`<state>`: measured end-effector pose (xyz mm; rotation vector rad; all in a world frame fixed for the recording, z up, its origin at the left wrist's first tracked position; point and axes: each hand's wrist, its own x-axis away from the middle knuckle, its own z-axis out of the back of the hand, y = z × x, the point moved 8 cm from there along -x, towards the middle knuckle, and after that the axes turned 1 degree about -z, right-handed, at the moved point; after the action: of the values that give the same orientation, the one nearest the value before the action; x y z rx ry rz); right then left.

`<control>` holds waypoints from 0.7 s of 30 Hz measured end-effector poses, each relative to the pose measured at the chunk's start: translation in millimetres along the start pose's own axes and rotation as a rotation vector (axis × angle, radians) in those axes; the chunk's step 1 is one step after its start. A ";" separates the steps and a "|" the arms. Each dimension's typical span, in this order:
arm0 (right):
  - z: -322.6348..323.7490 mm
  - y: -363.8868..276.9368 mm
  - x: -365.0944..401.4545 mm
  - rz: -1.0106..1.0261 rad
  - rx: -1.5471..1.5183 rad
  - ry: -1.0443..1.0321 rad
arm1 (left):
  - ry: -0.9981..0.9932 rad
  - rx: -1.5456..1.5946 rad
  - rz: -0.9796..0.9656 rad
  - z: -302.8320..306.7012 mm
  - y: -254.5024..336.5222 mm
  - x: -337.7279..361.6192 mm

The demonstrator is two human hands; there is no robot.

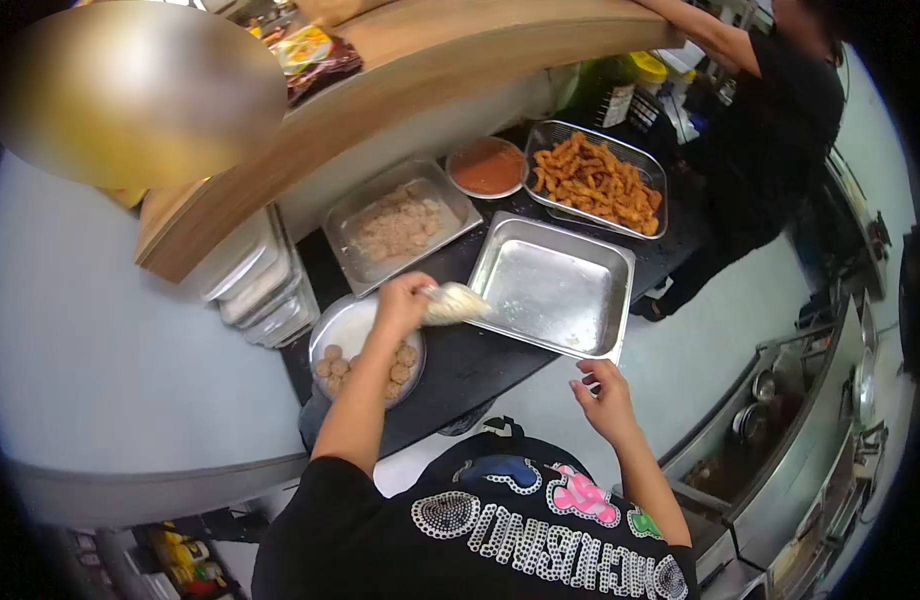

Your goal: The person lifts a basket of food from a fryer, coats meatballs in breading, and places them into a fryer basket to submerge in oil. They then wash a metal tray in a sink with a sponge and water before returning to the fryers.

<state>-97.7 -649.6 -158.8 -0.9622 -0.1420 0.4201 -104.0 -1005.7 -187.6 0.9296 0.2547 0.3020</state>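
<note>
Fingers of left hand (400, 305) clamped; right hand (605, 392) fingers apart, empty. Steel tray (555, 290) at 3 o'clock of left hand, plate of balls (348, 322) at 7. Held: pale lump (455, 303), long axis toward 3 o'clock, tip at tray's left edge.

Dark countertop (470, 365), running from centre-left to the upper right of the frame. Directly on it:
- a round steel plate (345, 325) of breaded balls, lower left;
- a stack of steel pans (265, 290) at the left end;
- a steel tray (365, 268) of pale crumbed pieces, above centre;
- a round bowl (452, 172) with orange-red contents beside it;
- a tray (550, 135) of fried strips, upper right;
- an empty steel tray (555, 290), centre.
</note>
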 end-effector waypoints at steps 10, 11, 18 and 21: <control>22.0 61.9 41.4 -0.263 -0.008 0.106 | -0.002 -0.346 -0.158 -55.8 -7.0 -48.5; 24.4 66.3 46.5 -0.292 -0.004 0.104 | -0.096 -0.264 -0.030 -73.9 -11.8 -50.1; 21.5 100.5 84.5 -0.389 -0.018 0.172 | -0.358 0.308 0.237 -159.9 -140.0 -85.3; 37.3 106.9 107.7 -0.408 0.046 0.229 | -0.403 0.190 0.356 -162.5 -141.0 -71.5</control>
<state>-41.2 -523.9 -232.4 -0.9027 -0.1166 -0.0617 -205.7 -989.8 -389.7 1.2018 -0.2608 0.4140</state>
